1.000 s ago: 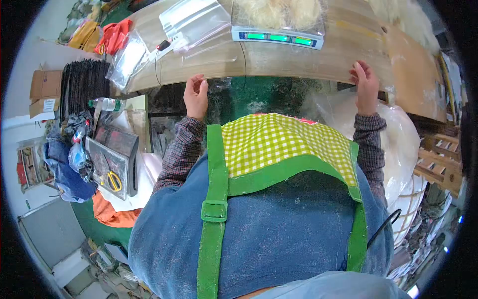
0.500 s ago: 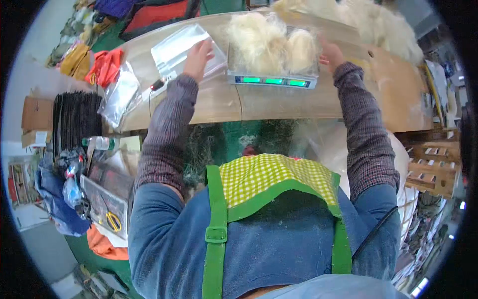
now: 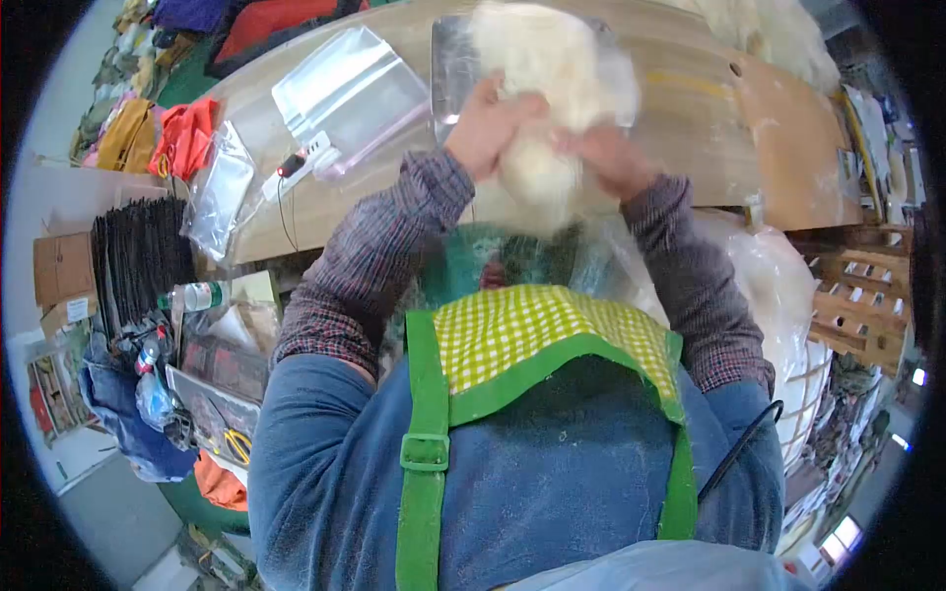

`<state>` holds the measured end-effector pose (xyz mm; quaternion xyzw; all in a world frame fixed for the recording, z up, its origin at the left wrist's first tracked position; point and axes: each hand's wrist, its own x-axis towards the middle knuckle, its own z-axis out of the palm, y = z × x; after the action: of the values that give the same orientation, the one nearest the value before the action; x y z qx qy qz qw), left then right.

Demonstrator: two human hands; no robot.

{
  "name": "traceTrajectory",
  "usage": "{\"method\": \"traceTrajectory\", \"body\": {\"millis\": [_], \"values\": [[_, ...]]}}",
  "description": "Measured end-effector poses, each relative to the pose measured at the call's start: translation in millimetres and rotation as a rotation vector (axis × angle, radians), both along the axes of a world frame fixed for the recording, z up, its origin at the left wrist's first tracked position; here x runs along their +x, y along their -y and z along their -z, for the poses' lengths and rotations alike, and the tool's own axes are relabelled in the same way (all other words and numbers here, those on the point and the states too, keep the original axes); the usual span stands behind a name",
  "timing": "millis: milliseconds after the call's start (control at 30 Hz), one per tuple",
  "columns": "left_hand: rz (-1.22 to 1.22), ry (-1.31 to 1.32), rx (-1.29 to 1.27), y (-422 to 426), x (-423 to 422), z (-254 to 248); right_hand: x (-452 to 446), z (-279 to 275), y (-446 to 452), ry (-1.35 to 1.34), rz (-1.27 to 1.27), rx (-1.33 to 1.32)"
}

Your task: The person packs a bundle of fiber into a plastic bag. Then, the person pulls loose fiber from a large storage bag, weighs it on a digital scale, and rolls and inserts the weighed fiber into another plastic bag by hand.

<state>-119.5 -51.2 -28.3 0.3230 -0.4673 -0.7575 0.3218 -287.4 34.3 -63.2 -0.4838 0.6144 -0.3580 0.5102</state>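
A pale cream, fluffy mass of fibre (image 3: 544,61) is between my hands, smeared by motion. My left hand (image 3: 491,126) is closed on its left side, and my right hand (image 3: 611,156) grips it from the right. The lower end of the mass hangs near the front edge of the table, towards my apron. Behind it shows the metal pan of a weighing scale (image 3: 451,74), its display hidden by the fibre and my hands.
Clear plastic bags (image 3: 345,84) lie on the wooden table (image 3: 690,128) at the left, beside a white power strip (image 3: 313,158) with a red-lit plug. More pale fibre (image 3: 778,39) is heaped at the back right. A large plastic-wrapped bundle (image 3: 764,271) stands at right.
Both hands have come inward from either side of the scale and taken hold of the fibre. The fibre has moved off the pan towards me, covering the green display.
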Motion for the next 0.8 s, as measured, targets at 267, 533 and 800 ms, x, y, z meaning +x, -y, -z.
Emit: {"method": "traceTrajectory", "body": {"millis": [267, 533, 800], "values": [[0.382, -0.009, 0.125, -115.9, 29.3, -4.4, 49.6, -48.3, -134.6, 0.340, -0.073, 0.106], [0.006, 0.256, -0.445, -163.6, 68.2, 1.5, -29.1, 52.3, -205.6, -0.261, -0.135, -0.439], [0.086, 0.179, 0.012, -242.6, 59.8, 13.2, 64.2, 16.4, -233.5, 0.558, -0.232, -0.058]]}}
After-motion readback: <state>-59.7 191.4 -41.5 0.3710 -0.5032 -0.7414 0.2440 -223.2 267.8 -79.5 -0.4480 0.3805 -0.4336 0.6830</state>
